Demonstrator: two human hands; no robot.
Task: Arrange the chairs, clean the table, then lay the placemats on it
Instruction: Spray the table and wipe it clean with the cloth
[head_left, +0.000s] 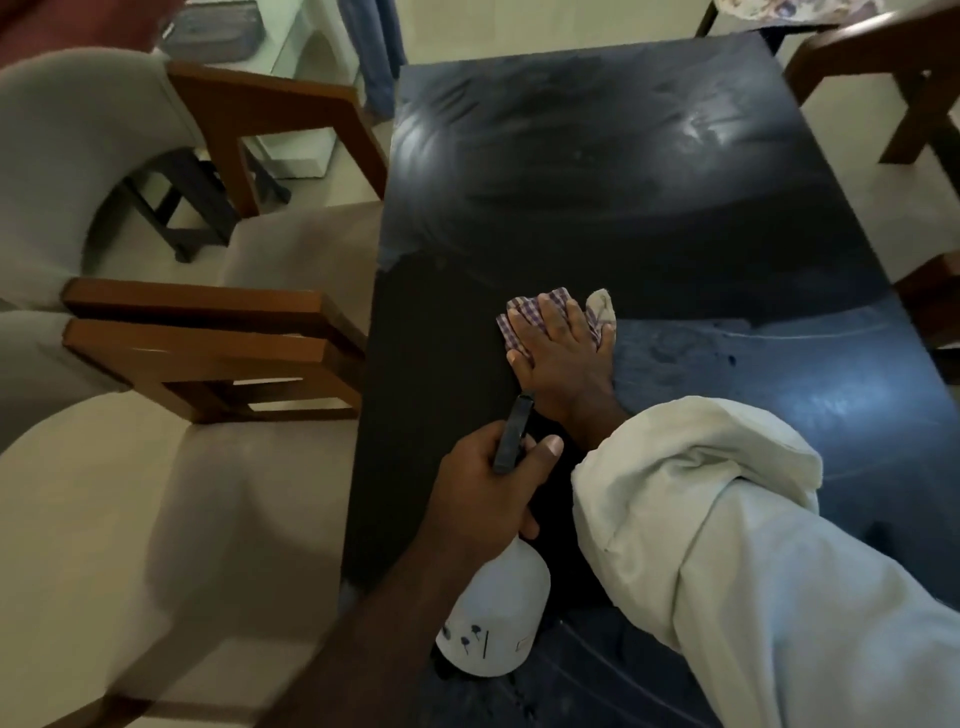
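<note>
A dark glossy table (649, 197) fills the middle of the head view, streaked with wet wipe marks. My right hand (558, 348) lies flat with straight fingers on a checked cloth (597, 317), pressing it onto the tabletop near the table's middle. My left hand (488, 483) grips the black trigger head of a white spray bottle (498, 618), held above the table's near left part. Two grey upholstered chairs with wooden arms (208, 364) stand side by side along the table's left edge.
A brown wooden chair (904, 73) stands at the far right of the table, and another chair part (935, 306) shows at the right edge. A small dark stool (182, 208) and a white cabinet (296, 104) sit beyond the left chairs on the pale floor.
</note>
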